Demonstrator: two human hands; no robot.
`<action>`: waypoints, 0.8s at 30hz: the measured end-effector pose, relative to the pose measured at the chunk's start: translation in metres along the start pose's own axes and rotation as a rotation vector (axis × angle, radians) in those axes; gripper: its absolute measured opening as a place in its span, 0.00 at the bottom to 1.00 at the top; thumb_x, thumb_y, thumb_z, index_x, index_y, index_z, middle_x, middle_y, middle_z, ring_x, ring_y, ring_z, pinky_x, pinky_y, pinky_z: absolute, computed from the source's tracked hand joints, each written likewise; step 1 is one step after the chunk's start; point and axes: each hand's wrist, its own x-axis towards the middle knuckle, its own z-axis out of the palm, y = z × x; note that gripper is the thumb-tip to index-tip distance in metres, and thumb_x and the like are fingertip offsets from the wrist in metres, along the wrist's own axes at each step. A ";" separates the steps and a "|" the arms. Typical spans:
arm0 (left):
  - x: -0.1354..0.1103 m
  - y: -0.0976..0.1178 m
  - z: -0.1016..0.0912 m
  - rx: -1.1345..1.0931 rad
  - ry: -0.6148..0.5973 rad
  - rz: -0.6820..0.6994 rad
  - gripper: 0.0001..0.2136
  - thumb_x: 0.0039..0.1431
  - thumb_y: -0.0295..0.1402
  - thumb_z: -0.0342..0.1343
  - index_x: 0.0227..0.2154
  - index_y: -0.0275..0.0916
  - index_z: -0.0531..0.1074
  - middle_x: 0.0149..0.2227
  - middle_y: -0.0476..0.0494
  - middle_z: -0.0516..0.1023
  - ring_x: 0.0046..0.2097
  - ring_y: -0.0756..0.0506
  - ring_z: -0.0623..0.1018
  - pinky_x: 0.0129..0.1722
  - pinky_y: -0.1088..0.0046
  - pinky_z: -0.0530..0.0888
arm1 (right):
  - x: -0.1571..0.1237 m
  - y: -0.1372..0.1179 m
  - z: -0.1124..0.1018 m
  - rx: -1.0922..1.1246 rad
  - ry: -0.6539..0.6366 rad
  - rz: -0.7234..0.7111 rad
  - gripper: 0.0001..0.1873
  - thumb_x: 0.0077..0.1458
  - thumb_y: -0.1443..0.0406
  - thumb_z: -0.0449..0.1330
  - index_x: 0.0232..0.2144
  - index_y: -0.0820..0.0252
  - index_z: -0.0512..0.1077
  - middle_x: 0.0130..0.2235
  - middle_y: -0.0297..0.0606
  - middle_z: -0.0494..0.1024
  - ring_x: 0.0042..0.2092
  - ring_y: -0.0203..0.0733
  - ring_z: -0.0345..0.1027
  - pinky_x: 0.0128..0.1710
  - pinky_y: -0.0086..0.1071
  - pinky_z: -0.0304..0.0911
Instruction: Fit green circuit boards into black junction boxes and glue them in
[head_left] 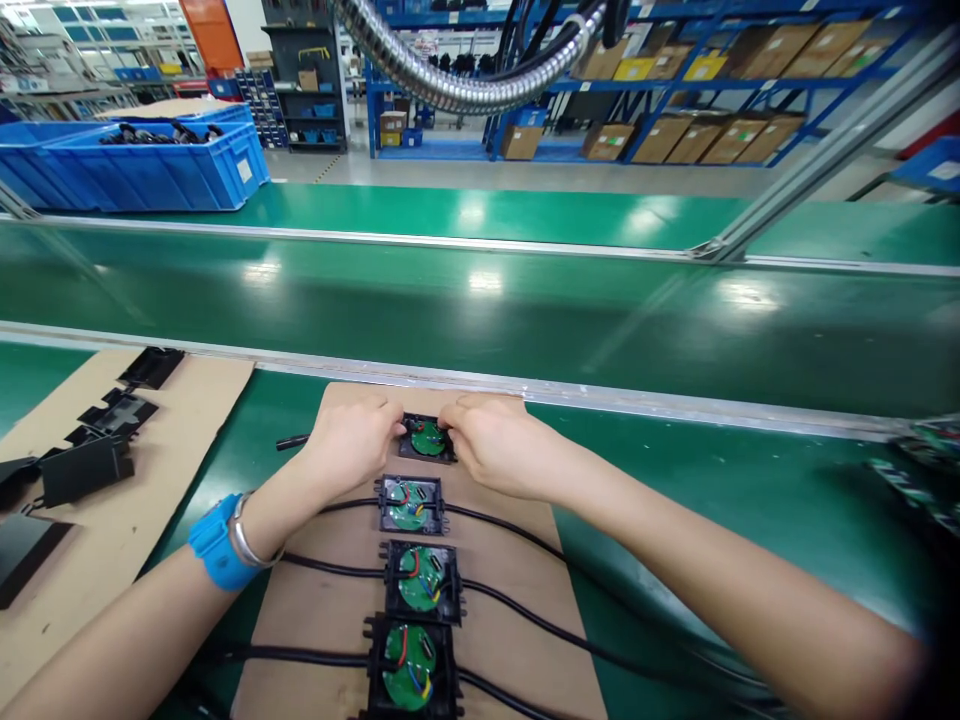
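Observation:
At the far end of a row, a black plastic housing with a round green circuit board [427,437] lies between my hands. My left hand [358,440] pinches its left side, where a black cable end [291,442] sticks out. On its right side my right hand [487,440] has its fingers closed; what exactly they grip is hidden. Nearer to me lie a second housing [411,504], a third housing [424,582] and a fourth housing [412,665], each with a green board, coloured wires and black cables running out both sides.
The row sits on a cardboard sheet [345,620]. Black plastic covers [86,470] lie on another cardboard sheet [150,500] at left. Circuit boards [919,470] are at the right edge. Beyond runs a green belt [480,310], with blue bins [157,170] behind and a metal hose [465,92] overhead.

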 end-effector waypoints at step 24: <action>-0.006 -0.012 0.013 -0.120 0.280 0.195 0.09 0.59 0.23 0.49 0.32 0.37 0.75 0.32 0.44 0.76 0.35 0.45 0.76 0.35 0.70 0.74 | 0.001 -0.003 0.027 0.046 0.015 -0.013 0.16 0.57 0.68 0.47 0.33 0.62 0.75 0.33 0.47 0.78 0.34 0.47 0.73 0.32 0.35 0.60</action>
